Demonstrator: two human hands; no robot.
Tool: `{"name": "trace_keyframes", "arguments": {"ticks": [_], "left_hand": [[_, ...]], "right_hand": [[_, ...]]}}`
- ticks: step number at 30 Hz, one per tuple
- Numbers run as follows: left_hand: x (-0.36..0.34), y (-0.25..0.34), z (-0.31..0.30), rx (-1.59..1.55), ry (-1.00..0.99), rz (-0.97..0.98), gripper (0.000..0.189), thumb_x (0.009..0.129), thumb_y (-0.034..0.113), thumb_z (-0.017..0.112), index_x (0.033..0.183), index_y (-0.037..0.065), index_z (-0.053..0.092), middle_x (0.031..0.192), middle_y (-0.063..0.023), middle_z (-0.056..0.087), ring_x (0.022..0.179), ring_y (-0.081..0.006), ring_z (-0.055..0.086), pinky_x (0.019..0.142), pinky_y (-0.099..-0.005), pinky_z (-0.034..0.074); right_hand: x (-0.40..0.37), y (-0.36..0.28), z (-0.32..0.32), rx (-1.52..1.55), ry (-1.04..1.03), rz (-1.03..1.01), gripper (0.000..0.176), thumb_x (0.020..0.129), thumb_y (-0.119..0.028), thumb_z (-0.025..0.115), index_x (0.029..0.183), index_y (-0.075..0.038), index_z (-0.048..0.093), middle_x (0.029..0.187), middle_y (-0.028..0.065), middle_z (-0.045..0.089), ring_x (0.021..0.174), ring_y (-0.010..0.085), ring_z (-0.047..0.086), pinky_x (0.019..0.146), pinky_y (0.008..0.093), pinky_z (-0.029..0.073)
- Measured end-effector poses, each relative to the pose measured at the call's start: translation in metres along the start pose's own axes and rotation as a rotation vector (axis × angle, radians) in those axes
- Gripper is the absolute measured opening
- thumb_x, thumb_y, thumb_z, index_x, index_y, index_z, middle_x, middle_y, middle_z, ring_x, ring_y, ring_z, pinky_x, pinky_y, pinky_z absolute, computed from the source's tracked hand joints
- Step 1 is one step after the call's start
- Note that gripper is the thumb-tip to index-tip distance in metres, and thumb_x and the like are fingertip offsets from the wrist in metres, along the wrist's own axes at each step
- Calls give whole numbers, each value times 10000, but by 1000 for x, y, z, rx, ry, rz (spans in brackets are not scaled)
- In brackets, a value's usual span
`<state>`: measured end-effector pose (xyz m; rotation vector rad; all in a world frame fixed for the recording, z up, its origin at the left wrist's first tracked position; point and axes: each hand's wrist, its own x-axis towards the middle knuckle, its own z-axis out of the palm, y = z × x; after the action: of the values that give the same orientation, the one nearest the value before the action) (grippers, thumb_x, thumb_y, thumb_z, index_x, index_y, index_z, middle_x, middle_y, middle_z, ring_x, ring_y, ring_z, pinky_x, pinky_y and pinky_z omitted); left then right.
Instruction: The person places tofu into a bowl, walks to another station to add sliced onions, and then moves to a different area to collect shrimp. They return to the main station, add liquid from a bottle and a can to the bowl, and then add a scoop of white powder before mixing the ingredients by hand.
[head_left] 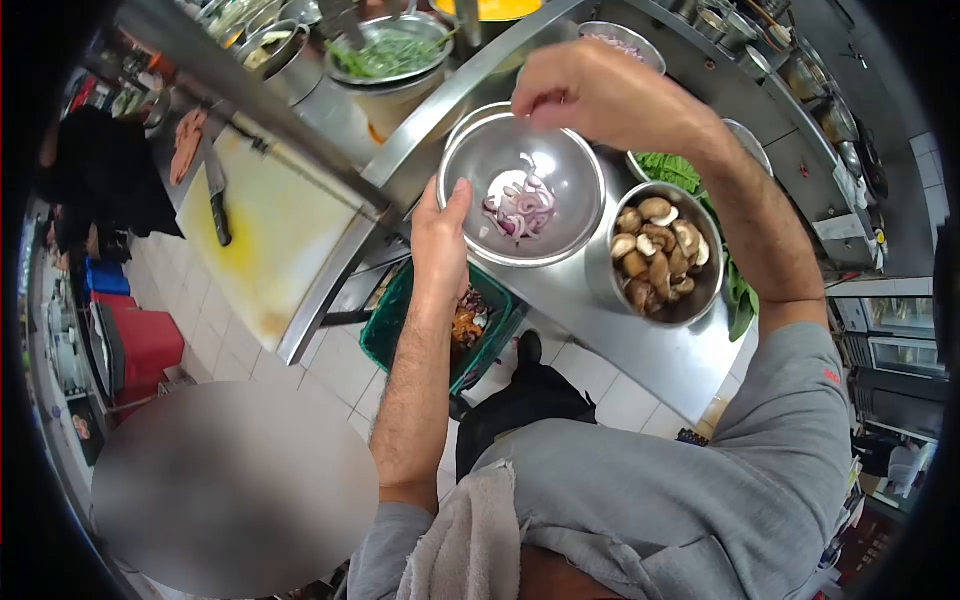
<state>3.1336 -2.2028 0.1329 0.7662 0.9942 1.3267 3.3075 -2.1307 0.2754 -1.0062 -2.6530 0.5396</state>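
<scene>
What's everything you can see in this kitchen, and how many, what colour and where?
counter: one, silver, in front of the person
bowl: one, silver, at the counter
sliced onions: several, purple and white, in the bowl
pot: one, silver, right of the bowl
mushrooms: many, brown and cream, in the pot
leafy greens: several, green, beside the pot
chopped greens: one heap, green, top
bin: one, green, below the counter
cutting board: one, yellowish white, left
knife: one, black handle, on the cutting board
towel: one, pale, on the person
edges: too crowded to count
left hand: one, bare, gripping the bowl's left side
right hand: one, bare, above the bowl's far rim
</scene>
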Motion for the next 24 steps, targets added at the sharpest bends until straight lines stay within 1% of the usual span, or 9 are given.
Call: {"name": "trace_keyframes", "arguments": {"ticks": [1,4,6,8,16,21,22,23,24], "left_hand": [[-13,7,-7,-3,6,4,316,889,153,484,1151,-23,473,1034,-96,565,899,-151,563,773,-268,464],[-58,32,-43,-53,39,-30,310,887,149,485,1135,-37,478,1032,-110,557,958,-159,513,854,-294,388],[-90,48,-78,-64,71,-7,324,885,152,490,1150,-34,470,1042,-114,555,971,-166,515,857,-297,392],[-120,61,-120,-76,114,-5,355,880,155,503,1179,-29,452,1065,-123,550,986,-180,521,853,-304,408],[-196,140,-310,18,351,69,396,863,156,525,1195,-38,434,1083,-144,548,929,-206,571,799,-322,470],[-213,192,-363,25,540,189,374,868,157,515,1174,-46,448,1072,-146,554,917,-206,575,789,-312,470],[-214,198,-367,35,545,215,367,869,158,512,1168,-46,453,1070,-147,554,917,-205,575,785,-311,471],[-216,202,-373,46,562,246,359,871,159,509,1162,-45,458,1068,-147,554,917,-204,575,781,-311,472],[-215,198,-382,44,582,250,357,867,156,514,1159,-42,461,1062,-144,554,920,-198,569,789,-311,464]], "right_hand": [[2,-18,1,-1,-4,-6,183,708,-36,621,890,-14,618,779,93,609,733,186,602,665,281,481],[14,-73,24,126,371,-190,101,730,-46,606,827,-16,606,740,84,577,699,204,588,619,278,463],[22,-95,80,-165,246,-544,125,729,-59,570,840,-19,613,760,129,586,743,283,590,673,355,477],[25,-155,113,15,-66,-442,142,725,-57,564,848,-13,619,771,147,588,761,306,587,687,370,470],[84,-256,172,319,135,-225,136,743,-78,558,835,-1,621,774,151,599,754,300,584,696,356,466],[83,-200,115,174,53,229,223,741,-157,635,899,-1,623,777,79,628,715,141,592,658,271,469],[80,-149,110,85,99,290,232,747,-176,632,900,-2,622,776,84,637,699,141,591,652,269,467],[74,-112,97,-26,181,230,220,745,-172,633,875,5,618,721,50,619,620,106,560,594,262,463],[67,-83,84,104,207,432,189,753,-168,622,832,4,615,634,2,563,550,63,506,498,243,431]]}}
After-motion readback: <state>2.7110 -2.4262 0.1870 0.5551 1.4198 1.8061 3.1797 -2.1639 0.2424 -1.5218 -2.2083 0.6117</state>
